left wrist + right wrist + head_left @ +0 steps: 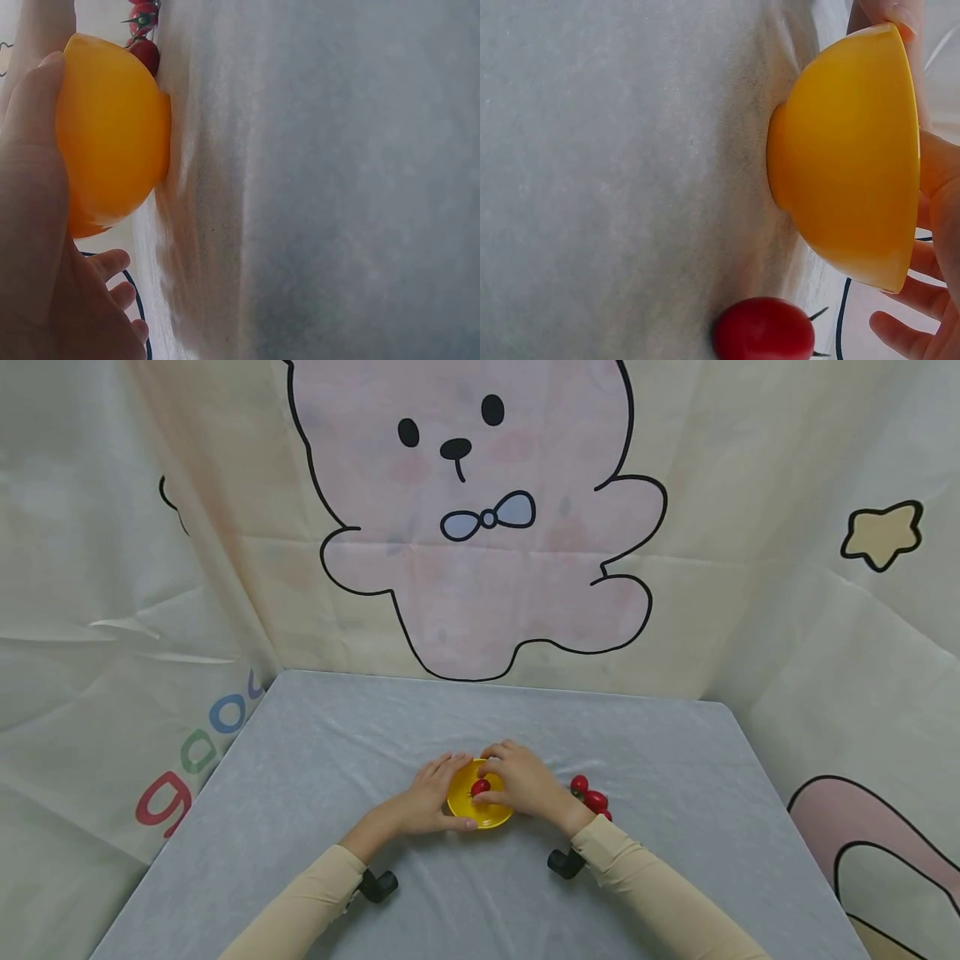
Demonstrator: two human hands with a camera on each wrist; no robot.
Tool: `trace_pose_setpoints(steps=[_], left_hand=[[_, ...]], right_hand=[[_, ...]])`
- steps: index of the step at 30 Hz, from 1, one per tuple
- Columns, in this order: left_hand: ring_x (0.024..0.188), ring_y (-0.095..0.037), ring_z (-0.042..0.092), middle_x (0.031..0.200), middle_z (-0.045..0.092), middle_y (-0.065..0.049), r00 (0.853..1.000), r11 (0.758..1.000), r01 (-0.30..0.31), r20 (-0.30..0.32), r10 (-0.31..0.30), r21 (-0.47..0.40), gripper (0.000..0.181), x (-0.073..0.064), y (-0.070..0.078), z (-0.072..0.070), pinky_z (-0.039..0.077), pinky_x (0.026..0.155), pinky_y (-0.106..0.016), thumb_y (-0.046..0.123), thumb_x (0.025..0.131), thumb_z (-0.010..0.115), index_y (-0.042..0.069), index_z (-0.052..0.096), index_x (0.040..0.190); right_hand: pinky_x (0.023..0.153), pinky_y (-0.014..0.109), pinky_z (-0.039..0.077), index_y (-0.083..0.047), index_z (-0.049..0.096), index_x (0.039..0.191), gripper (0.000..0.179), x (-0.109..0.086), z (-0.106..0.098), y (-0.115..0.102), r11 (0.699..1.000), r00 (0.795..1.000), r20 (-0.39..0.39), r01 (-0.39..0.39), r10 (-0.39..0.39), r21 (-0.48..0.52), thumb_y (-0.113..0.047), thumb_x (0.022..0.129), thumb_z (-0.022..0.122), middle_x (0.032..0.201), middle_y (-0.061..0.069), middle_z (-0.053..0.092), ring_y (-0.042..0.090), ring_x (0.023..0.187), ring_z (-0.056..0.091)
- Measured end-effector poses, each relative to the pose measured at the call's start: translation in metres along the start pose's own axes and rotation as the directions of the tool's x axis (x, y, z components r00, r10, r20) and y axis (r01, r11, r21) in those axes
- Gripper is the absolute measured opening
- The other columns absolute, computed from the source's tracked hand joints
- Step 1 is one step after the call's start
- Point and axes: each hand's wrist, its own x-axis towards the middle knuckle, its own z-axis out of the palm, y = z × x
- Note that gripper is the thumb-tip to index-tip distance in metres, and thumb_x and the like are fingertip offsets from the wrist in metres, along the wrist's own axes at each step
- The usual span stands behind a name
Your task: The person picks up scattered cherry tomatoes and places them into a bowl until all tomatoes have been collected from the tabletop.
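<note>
A small yellow bowl (459,803) stands upright on the cloth, between the hands. My left hand (429,797) holds it from the left, thumb at the near rim and fingers at the far side. Over the bowl's right side, my right hand (527,782) pinches a red cherry tomato (479,787) between thumb and fingertips, inside the rim. From both wrists the bowl's wall (112,127) hides that tomato. More cherry tomatoes (596,800) lie right of the bowl, behind the right wrist; one tomato (763,330) shows close up in the right wrist view.
A grey-blue cloth (360,718) covers the table. Behind it hangs a curtain (480,602) printed with a pink bear, and pale curtains (840,652) flank both sides. Black wrist-mounted devices (378,887) sit under the forearms.
</note>
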Motion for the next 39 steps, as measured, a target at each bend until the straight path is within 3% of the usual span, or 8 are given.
trace_pose_setpoints(steps=[6, 12, 24, 33, 39], left_hand=[[0.154, -0.037, 0.013, 0.166, 0.019, -0.008, 1.0, 1.0, -0.005, 0.0, 0.005, -0.007, 0.104, 0.0, 0.001, -0.001, 0.015, 0.122, -0.062, 0.066, 0.083, 0.066, 0.018, 0.014, 0.159], [0.154, -0.038, 0.013, 0.166, 0.019, -0.007, 1.0, 1.0, -0.005, 0.001, 0.005, -0.022, 0.103, -0.001, 0.003, -0.002, 0.014, 0.122, -0.063, 0.064, 0.084, 0.067, 0.018, 0.014, 0.159], [0.153, -0.038, 0.014, 0.166, 0.02, -0.007, 1.0, 1.0, 0.0, -0.002, 0.0, -0.026, 0.105, -0.002, 0.002, -0.002, 0.013, 0.123, -0.062, 0.065, 0.082, 0.068, 0.019, 0.015, 0.159], [0.153, -0.038, 0.014, 0.165, 0.021, -0.007, 1.0, 1.0, 0.014, 0.011, -0.014, -0.027, 0.106, -0.001, 0.002, -0.001, 0.013, 0.123, -0.062, 0.067, 0.081, 0.068, 0.019, 0.015, 0.159], [0.153, -0.038, 0.015, 0.165, 0.021, -0.007, 1.0, 0.999, 0.025, 0.01, -0.024, -0.035, 0.106, -0.001, 0.003, -0.002, 0.013, 0.123, -0.061, 0.068, 0.08, 0.068, 0.019, 0.016, 0.158]], right_hand=[[0.096, 0.042, 0.054, -0.015, 0.076, 0.102, 0.041, 0.0, -0.001, 0.001, 0.999, 0.999, -0.033, 0.031, -0.031, 0.019, -0.051, 0.081, 0.076, 0.118, 0.004, 0.068, 0.023, 0.107, 0.06], [0.098, 0.043, 0.053, -0.017, 0.076, 0.105, 0.042, 0.001, -0.004, 0.003, 1.0, 1.0, -0.015, -0.002, 0.002, 0.003, -0.051, 0.081, 0.076, 0.12, 0.004, 0.068, 0.023, 0.109, 0.059], [0.096, 0.043, 0.055, -0.016, 0.076, 0.103, 0.042, 0.004, -0.031, 0.006, 0.999, 1.0, -0.017, -0.017, 0.017, -0.042, -0.052, 0.082, 0.076, 0.122, 0.007, 0.068, 0.025, 0.111, 0.06], [0.094, 0.044, 0.056, -0.014, 0.077, 0.101, 0.04, -0.008, -0.037, 0.02, 1.0, 0.997, -0.079, 0.0, -0.002, -0.023, -0.048, 0.08, 0.078, 0.12, 0.009, 0.068, 0.026, 0.11, 0.06], [0.092, 0.043, 0.056, -0.016, 0.077, 0.1, 0.039, -0.02, -0.048, 0.027, 0.998, 0.994, -0.094, -0.049, 0.046, -0.025, -0.047, 0.078, 0.081, 0.12, 0.008, 0.069, 0.026, 0.108, 0.06]])
